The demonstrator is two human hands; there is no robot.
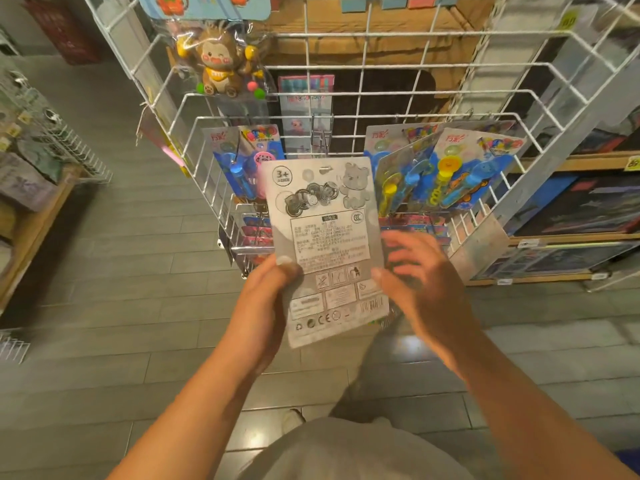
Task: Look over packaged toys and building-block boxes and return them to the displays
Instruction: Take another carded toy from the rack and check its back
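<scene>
Grey printed card back of a packaged toy (327, 244) faces me, held upright in front of the white wire rack (349, 116), its top edge level with the rack's lower basket rim. My left hand (266, 299) pinches the card's lower left edge, thumb on the printed face, fingers behind. My right hand (419, 282) sits at the lower right edge, fingers loosely curled and blurred; thumb tip touches the card, cannot tell if the fingers grip it. Readable print: "3+" in a circle top left, a bear drawing top right, a boxed text panel too small to read, CE mark and recycling symbols at the bottom, barcode at bottom right.

Just behind the card hang blister-packed bubble toys (460, 171), blue and yellow, with red Chinese brand lettering on the header cards; more of them (242, 157) to the left. Higher on the rack hangs a bagged brown monkey toy (221, 64). Open tiled floor (121, 237) lies left of the rack. Wooden shelves (571, 233) with dark boxes stand close on the right; another wire display (52, 143) stands on the far left.
</scene>
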